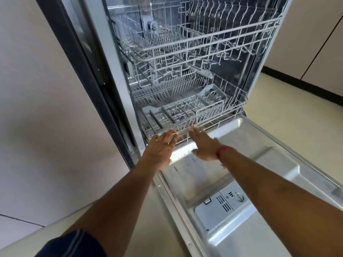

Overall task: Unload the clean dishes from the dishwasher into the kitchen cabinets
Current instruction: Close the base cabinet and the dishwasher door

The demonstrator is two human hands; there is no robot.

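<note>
**Open dishwasher, both hands at the lower rack**

1. Sleeve [74, 243]: dark blue, on the left upper arm, at the bottom edge of the view.
2. Detergent dispenser [222, 203]: grey panel with a round knob, set into the inner face of the door.
3. Door [278, 175]: steel, folded down flat, lying under both forearms.
4. Left hand [159, 145]: palm down, fingers straight and close together, tips touching the front wire of the lower rack; it grips nothing.
5. Right hand [204, 145]: palm down just beside the left, fingers straight, thumb spread out to the side, tips on the same front wire; it grips nothing. A red band [222, 151] circles the wrist.
6. Lower rack [232, 106]: grey wire, inside the dishwasher [118, 75] tub, front edge at the tub's mouth above the door hinge.
7. Cutlery basket [178, 110]: grey plastic, at the front of the lower rack; its contents cannot be told.
8. Upper rack [204, 39]: grey wire, above the lower one.
9. Floor [287, 101]: pale, to the right of the dishwasher, with beige cabinet fronts [315, 43] beyond.
</note>
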